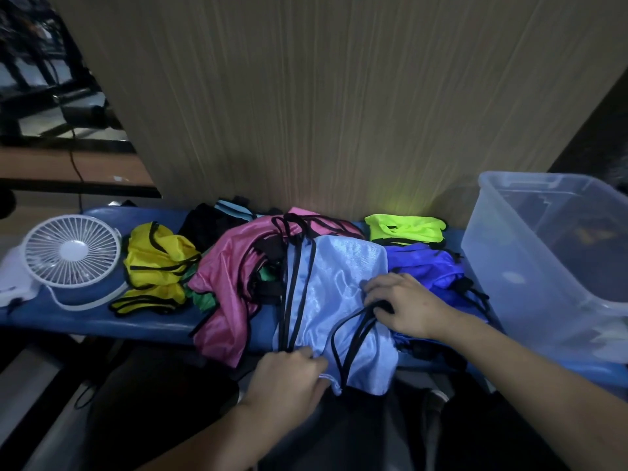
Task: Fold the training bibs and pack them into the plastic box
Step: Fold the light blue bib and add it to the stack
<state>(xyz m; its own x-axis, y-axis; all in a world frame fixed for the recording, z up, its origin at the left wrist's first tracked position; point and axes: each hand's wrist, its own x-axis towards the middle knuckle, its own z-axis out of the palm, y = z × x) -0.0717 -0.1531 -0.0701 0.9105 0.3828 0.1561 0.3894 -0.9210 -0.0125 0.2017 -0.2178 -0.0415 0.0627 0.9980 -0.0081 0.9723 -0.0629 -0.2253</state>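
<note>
A light blue bib with black trim lies spread on the blue bench, its lower edge hanging over the front. My left hand pinches that lower edge near the black straps. My right hand grips the bib's black trim at its right side. A pink bib, a yellow bib, a neon green bib and a deep blue bib lie around it. The clear plastic box stands at the right end of the bench.
A small white fan lies at the bench's left end. A wood-grain panel rises directly behind the bench. A dark bib pile sits at the back. A green bib peeks from under the pink one.
</note>
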